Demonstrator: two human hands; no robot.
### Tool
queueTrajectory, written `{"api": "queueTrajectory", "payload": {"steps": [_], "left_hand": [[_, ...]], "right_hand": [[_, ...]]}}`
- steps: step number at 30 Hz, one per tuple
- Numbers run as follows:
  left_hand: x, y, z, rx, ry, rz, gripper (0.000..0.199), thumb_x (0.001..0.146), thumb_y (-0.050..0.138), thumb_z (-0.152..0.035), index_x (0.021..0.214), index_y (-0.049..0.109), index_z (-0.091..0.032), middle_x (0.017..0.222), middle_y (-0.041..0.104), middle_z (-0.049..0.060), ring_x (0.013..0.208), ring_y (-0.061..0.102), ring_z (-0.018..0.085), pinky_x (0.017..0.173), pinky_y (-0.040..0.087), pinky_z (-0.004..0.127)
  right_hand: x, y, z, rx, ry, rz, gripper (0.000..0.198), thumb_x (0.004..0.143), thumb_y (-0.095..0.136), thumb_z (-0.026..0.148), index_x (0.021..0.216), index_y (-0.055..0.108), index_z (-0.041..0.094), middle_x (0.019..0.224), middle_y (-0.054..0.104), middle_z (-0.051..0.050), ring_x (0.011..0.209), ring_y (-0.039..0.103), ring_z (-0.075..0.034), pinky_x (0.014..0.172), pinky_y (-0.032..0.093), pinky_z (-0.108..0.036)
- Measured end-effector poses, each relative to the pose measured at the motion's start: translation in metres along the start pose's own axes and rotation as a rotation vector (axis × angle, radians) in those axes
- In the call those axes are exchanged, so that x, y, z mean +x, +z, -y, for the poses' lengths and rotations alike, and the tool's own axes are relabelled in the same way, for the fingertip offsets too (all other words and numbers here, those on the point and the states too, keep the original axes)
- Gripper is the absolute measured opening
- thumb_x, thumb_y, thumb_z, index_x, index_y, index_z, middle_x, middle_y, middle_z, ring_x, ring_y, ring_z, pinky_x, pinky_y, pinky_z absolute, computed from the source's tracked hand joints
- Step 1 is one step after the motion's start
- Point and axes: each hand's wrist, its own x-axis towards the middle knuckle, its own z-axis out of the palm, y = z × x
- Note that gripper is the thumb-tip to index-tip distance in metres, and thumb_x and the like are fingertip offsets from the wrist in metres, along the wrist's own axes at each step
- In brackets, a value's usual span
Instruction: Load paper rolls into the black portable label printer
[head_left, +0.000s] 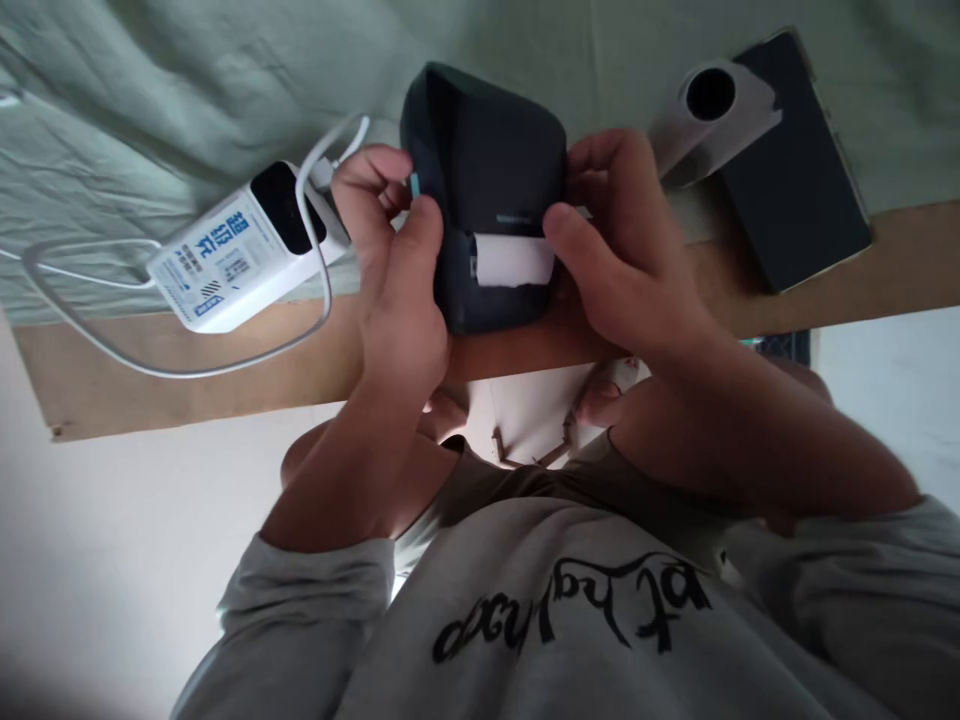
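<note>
A dark label printer (502, 160) is held between my two hands over the table's near edge, with a short white paper strip (514, 260) showing from its slot. On its left side, beside a small light-blue tab (415, 185), the thumb and fingers of my left hand (397, 260) grip the casing. My right hand (630, 240) is closed on the right side, its thumb by the end of the paper strip. The far fingers of my right hand are partly hidden behind the printer.
Left of the printer lies a white power bank-like box (247, 250) with a dark end and blue print, and a looped white cable (328, 275). To the right are a white paper roll (697, 130) and a dark flat tablet or notebook (795, 170). Green cloth (600, 60) covers the wooden table (285, 360).
</note>
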Motion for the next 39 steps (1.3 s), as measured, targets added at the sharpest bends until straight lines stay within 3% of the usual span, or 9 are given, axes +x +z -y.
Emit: {"api": "queueTrajectory", "payload": {"steps": [2,5,12,18,24,29,33,36,39], "left_hand": [[-0.001,0.007,0.003,-0.073,-0.024,0.030,0.018,0.089,0.058,-0.038,0.101,0.059,-0.025,0.100,0.057,-0.001,0.100,0.055,0.012,0.097,0.044,0.024],[0.001,0.004,0.011,-0.102,-0.203,0.075,0.029,0.090,0.051,-0.049,0.105,0.062,-0.026,0.112,0.062,0.001,0.116,0.055,0.017,0.109,0.041,0.033],[0.006,-0.008,0.009,-0.168,-0.257,0.263,0.031,0.091,0.049,-0.041,0.113,0.062,-0.022,0.114,0.064,0.003,0.115,0.059,0.021,0.112,0.040,0.043],[-0.002,0.000,0.003,-0.092,-0.362,0.034,0.021,0.088,0.049,-0.040,0.089,0.064,-0.025,0.088,0.065,0.003,0.101,0.061,0.023,0.100,0.046,0.036],[-0.004,-0.003,0.006,-0.047,-0.282,-0.025,0.017,0.087,0.046,-0.031,0.075,0.054,-0.023,0.079,0.057,0.002,0.087,0.058,0.018,0.094,0.046,0.032],[-0.002,0.000,0.003,-0.063,-0.311,0.003,0.016,0.086,0.045,-0.033,0.075,0.050,-0.022,0.079,0.053,0.002,0.091,0.057,0.018,0.095,0.044,0.032],[-0.002,0.001,0.004,-0.105,-0.304,0.026,0.015,0.086,0.043,-0.027,0.075,0.051,-0.022,0.079,0.054,0.002,0.081,0.056,0.016,0.089,0.046,0.030],[-0.001,0.004,0.002,-0.059,-0.283,-0.007,0.022,0.090,0.035,-0.028,0.077,0.050,-0.021,0.083,0.057,0.002,0.088,0.059,0.016,0.092,0.046,0.032],[0.001,0.007,-0.002,-0.055,-0.260,0.044,0.025,0.092,0.038,-0.041,0.084,0.055,-0.023,0.087,0.060,0.004,0.102,0.060,0.021,0.090,0.048,0.034]], "right_hand": [[0.003,0.000,-0.003,0.065,-0.050,-0.087,0.024,0.091,0.047,0.042,0.098,0.036,0.022,0.102,0.046,-0.002,0.084,0.049,-0.008,0.064,0.045,-0.018],[0.005,-0.001,-0.006,0.081,-0.079,-0.127,0.030,0.088,0.050,0.047,0.094,0.035,0.022,0.099,0.041,-0.002,0.088,0.047,-0.009,0.062,0.044,-0.017],[-0.001,-0.007,-0.009,0.104,-0.044,0.036,0.067,0.086,0.052,0.057,0.139,0.022,0.028,0.101,0.051,-0.002,0.082,0.053,-0.010,0.069,0.050,-0.023],[-0.003,-0.009,-0.006,0.058,-0.067,0.047,0.072,0.087,0.045,0.059,0.147,0.025,0.022,0.107,0.054,-0.004,0.097,0.056,-0.015,0.085,0.051,-0.027],[-0.005,-0.011,-0.005,0.010,-0.103,0.099,0.068,0.088,0.046,0.048,0.148,0.020,0.031,0.137,0.047,-0.002,0.115,0.053,-0.018,0.097,0.050,-0.032],[-0.002,-0.013,-0.003,-0.023,-0.204,0.116,0.072,0.084,0.053,0.043,0.147,0.023,0.026,0.151,0.034,-0.003,0.135,0.041,-0.019,0.118,0.036,-0.037],[-0.001,-0.012,-0.007,0.026,-0.142,0.128,0.081,0.081,0.058,0.046,0.149,0.018,0.026,0.155,0.026,-0.004,0.136,0.039,-0.021,0.100,0.050,-0.030],[-0.002,-0.016,-0.006,0.125,-0.067,0.145,0.094,0.077,0.065,0.045,0.151,0.013,0.022,0.132,0.051,-0.008,0.107,0.057,-0.015,0.076,0.053,-0.023],[-0.001,-0.025,0.008,0.109,-0.119,0.033,0.087,0.076,0.068,0.046,0.146,0.025,0.021,0.109,0.059,-0.002,0.076,0.056,-0.007,0.062,0.047,-0.020]]}}
